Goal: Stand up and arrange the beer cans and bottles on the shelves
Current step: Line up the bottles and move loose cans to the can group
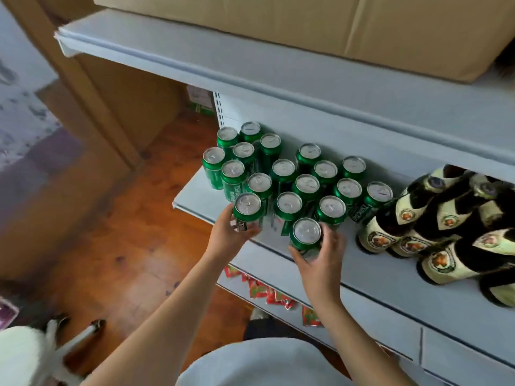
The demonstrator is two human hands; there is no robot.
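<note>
Several green beer cans (pixel 306 185) with silver tops stand upright in a cluster on the pale blue middle shelf (pixel 370 277). My left hand (pixel 231 238) grips an upright green can (pixel 247 208) at the cluster's front left corner. My right hand (pixel 320 260) wraps around another upright green can (pixel 306 235) at the shelf's front edge. To the right of the cans stand several dark beer bottles (pixel 412 224) with cream labels, grouped close together.
A large cardboard box (pixel 334 26) sits on the upper shelf (pixel 223 57), overhanging the cans. Red snack packets (pixel 267 293) hang under the middle shelf. Tall cardboard (pixel 111 107) leans at the left over a wooden floor (pixel 117 246). A white-furred animal (pixel 36 355) is at bottom left.
</note>
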